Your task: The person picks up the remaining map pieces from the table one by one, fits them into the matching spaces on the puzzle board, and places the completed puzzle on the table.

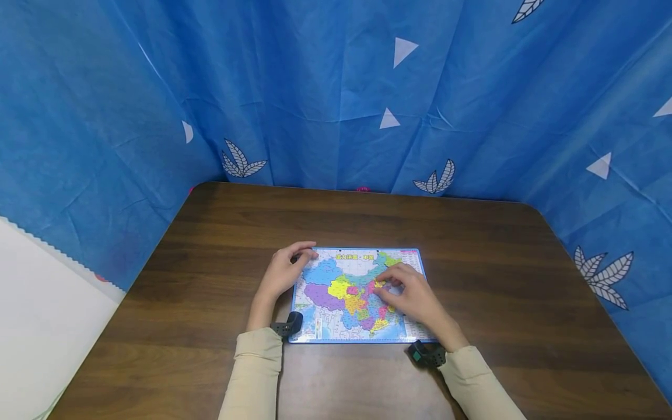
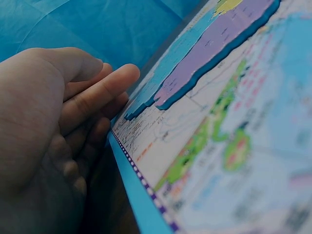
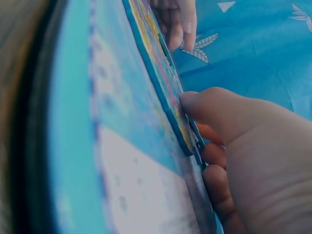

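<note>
A map puzzle board (image 1: 328,328) with a blue rim lies flat, with raised coloured pieces fitted together on it. My right hand (image 1: 412,294) is over its right part, thumb and fingertips around a small puzzle piece (image 3: 198,138) at the edge of the coloured area; the fingers hide most of that piece. At the board's upper left corner is my left hand (image 1: 286,269), fingers loosely bent and holding nothing. In the left wrist view its fingertips are beside the rim, near the purple piece (image 2: 214,51) and the blue piece (image 2: 168,68).
The board lies on a dark wooden table (image 1: 210,262). A blue curtain (image 1: 315,87) with leaf and triangle prints hangs behind and on both sides. Dark straps with small cameras (image 1: 426,354) sit on both wrists. A white surface (image 1: 47,315) is at the far left.
</note>
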The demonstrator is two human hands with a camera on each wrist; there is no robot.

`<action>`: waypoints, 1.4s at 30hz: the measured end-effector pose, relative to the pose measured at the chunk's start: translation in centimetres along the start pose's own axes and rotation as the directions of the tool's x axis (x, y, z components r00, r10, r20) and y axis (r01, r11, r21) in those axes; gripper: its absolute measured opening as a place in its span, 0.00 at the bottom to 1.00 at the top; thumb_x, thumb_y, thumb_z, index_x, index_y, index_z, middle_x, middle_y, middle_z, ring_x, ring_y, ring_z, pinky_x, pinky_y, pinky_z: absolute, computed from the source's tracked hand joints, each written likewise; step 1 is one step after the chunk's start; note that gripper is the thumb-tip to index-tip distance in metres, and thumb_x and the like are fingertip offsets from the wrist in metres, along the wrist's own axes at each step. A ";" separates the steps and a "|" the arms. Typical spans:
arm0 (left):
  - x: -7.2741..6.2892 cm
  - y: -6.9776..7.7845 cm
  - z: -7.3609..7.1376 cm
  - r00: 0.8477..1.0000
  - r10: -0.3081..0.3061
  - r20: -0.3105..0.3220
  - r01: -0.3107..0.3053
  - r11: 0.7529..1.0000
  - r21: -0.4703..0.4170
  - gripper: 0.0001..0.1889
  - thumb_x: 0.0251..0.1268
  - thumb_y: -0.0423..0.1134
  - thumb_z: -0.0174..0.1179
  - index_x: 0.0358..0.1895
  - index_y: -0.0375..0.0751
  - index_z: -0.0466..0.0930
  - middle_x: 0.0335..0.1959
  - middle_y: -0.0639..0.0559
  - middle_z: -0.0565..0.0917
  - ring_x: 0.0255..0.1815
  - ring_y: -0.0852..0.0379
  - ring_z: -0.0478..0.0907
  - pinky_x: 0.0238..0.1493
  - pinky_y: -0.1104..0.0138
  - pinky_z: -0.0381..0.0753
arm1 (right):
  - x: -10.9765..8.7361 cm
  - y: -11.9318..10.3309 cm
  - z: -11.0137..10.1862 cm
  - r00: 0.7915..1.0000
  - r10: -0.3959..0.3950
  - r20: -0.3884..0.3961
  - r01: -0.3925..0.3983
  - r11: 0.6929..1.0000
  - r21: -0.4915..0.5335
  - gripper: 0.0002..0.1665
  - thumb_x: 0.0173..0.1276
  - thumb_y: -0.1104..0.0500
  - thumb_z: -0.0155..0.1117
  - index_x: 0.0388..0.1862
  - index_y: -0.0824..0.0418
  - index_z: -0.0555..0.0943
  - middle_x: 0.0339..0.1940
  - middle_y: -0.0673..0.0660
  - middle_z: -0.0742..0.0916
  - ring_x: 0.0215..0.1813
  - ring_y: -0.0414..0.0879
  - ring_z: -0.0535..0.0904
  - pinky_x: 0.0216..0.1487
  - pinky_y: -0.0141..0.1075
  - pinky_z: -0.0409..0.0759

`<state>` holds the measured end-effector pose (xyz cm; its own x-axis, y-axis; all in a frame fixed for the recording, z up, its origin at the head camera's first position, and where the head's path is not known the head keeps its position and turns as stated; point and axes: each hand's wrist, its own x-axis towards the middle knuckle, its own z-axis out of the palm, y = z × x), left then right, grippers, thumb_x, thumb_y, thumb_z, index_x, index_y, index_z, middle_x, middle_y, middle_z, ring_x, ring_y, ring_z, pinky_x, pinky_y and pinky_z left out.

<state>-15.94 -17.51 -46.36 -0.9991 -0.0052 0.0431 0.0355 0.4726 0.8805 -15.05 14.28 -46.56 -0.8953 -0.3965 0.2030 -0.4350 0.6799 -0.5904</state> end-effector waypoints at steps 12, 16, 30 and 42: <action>0.1 0.1 0.0 1.000 0.002 0.007 -0.002 1.000 0.000 0.17 0.78 0.43 0.56 0.65 0.50 0.82 0.55 0.50 0.88 0.65 0.47 0.77 0.72 0.47 0.71 | -0.1 0.2 0.0 0.999 -0.035 -0.002 0.035 0.998 0.054 0.12 0.64 0.50 0.78 0.46 0.43 0.89 0.47 0.41 0.84 0.46 0.38 0.77 0.50 0.36 0.83; 0.1 0.0 0.0 1.000 0.007 0.010 -0.007 1.000 0.001 0.17 0.78 0.43 0.56 0.65 0.50 0.82 0.54 0.50 0.88 0.65 0.47 0.77 0.72 0.47 0.71 | -0.1 0.5 0.0 0.999 -0.047 -0.018 0.047 0.997 0.056 0.13 0.63 0.51 0.79 0.47 0.44 0.89 0.47 0.42 0.84 0.46 0.38 0.78 0.49 0.36 0.83; 0.2 0.1 0.1 1.000 0.008 0.013 -0.008 1.000 0.007 0.17 0.78 0.44 0.57 0.65 0.50 0.82 0.55 0.50 0.88 0.65 0.46 0.77 0.72 0.46 0.71 | 0.1 0.2 0.1 0.999 -0.035 -0.038 0.035 0.999 -0.009 0.08 0.64 0.53 0.78 0.42 0.47 0.90 0.44 0.43 0.86 0.46 0.39 0.78 0.47 0.37 0.83; 0.0 0.1 -0.1 1.000 0.010 0.008 -0.010 1.000 0.002 0.17 0.78 0.43 0.56 0.65 0.49 0.82 0.54 0.50 0.88 0.66 0.46 0.77 0.72 0.45 0.71 | 0.1 -1.4 -0.1 0.992 -0.128 -0.014 0.121 0.962 -0.245 0.14 0.64 0.53 0.77 0.49 0.50 0.92 0.49 0.48 0.88 0.52 0.44 0.78 0.50 0.41 0.83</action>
<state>-15.98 -17.52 -46.26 -0.9988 0.0064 0.0483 0.0455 0.4745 0.8791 -14.54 13.39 -45.61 -0.8335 -0.4716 0.2877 -0.5500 0.7574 -0.3519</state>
